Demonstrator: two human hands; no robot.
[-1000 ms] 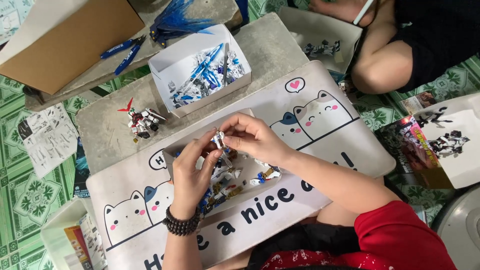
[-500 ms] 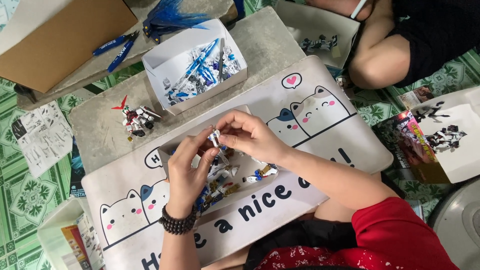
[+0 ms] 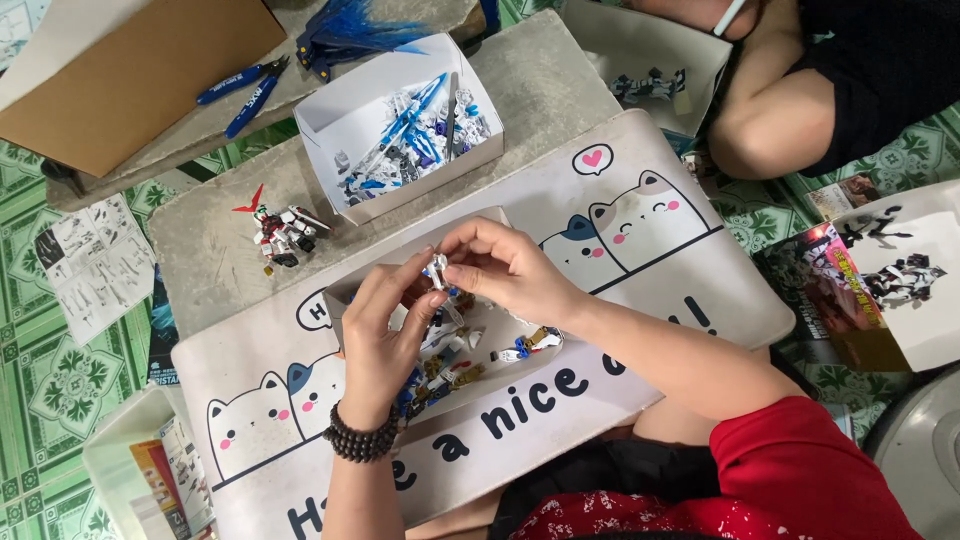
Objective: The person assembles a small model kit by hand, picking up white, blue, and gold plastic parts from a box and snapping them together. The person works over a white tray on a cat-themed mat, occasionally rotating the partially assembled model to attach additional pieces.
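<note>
While both hands meet above a shallow tray (image 3: 345, 292) of loose pieces, left hand (image 3: 385, 335) and right hand (image 3: 505, 270) pinch one small model part (image 3: 437, 268) together, keeping spares within reach.

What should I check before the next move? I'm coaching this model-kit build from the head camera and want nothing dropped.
1. Small white part pinched between both hands: ok, left hand and right hand both have fingertips on it.
2. Hands over the shallow tray, so a dropped piece lands inside: ok.
3. Loose parts within reach in the tray: ok.
4. White box of blue and white pieces upright, apart from the hands: ok.
5. Finished small figure out of the hands' way on the slab: ok.
6. How the pinched part seats: cannot tell, fingers hide it.
</note>
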